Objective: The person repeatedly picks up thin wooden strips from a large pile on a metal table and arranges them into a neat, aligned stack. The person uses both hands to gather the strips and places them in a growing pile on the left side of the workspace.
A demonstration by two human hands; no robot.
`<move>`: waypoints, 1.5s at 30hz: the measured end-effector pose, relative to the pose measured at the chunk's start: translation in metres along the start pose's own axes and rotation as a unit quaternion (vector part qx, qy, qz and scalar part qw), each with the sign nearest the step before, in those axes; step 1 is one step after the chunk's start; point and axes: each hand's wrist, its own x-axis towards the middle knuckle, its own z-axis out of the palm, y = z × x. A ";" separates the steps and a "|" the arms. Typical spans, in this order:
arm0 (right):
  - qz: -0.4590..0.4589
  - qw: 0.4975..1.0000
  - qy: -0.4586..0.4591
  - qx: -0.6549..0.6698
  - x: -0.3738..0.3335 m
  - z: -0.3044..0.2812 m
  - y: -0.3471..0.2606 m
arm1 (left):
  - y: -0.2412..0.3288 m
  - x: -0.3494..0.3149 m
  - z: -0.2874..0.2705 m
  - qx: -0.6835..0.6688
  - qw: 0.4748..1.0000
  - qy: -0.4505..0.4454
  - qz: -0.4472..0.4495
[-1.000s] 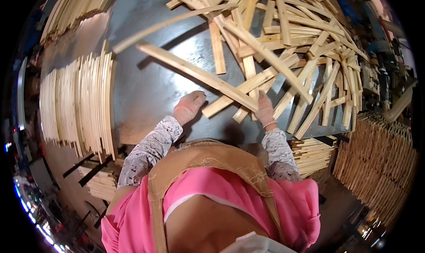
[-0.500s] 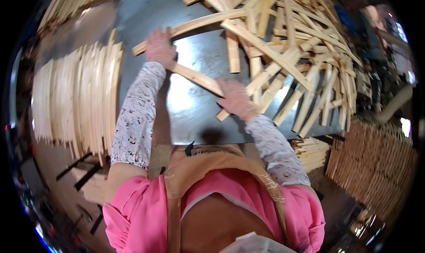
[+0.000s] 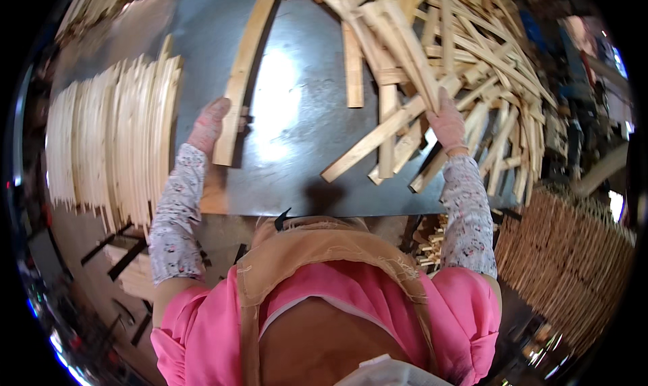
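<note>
My left hand point(image 3: 210, 126) is closed round the near part of a pale wooden slat point(image 3: 247, 62), with fingertips showing past its right edge. This slat points away from me over the left side of the metal tabletop point(image 3: 304, 116). At the right, my right hand point(image 3: 447, 124) is closed on the near end of another wooden slat point(image 3: 413, 52), which slants up over a heap of loose slats point(image 3: 472, 55). Whether a second slat is also in that grip, I cannot tell. Both hands look gloved, and patterned sleeves cover my forearms.
Left of the table stands a neat row of pale slats point(image 3: 111, 136), with more slats point(image 3: 111, 4) farther back. A large stack of darker wood strips point(image 3: 560, 251) stands at the lower right. The table's front edge runs close to my apron point(image 3: 324, 247).
My left hand has drawn nearer and leftward, and its slat now points away from me. The right hand has moved right, off the slat across the table, and taken hold at the heap.
</note>
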 end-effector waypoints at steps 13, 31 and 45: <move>0.051 0.694 -0.403 0.594 -0.047 0.093 -0.384 | -0.062 -0.103 -0.067 0.219 0.953 0.183 0.105; -0.184 0.889 -0.266 0.324 -0.123 0.101 -0.478 | 0.058 -0.249 -0.489 0.716 0.567 0.408 -0.007; 0.396 0.834 0.167 0.346 -0.116 0.122 -0.219 | 0.043 -0.235 -0.353 0.730 0.538 0.410 -0.090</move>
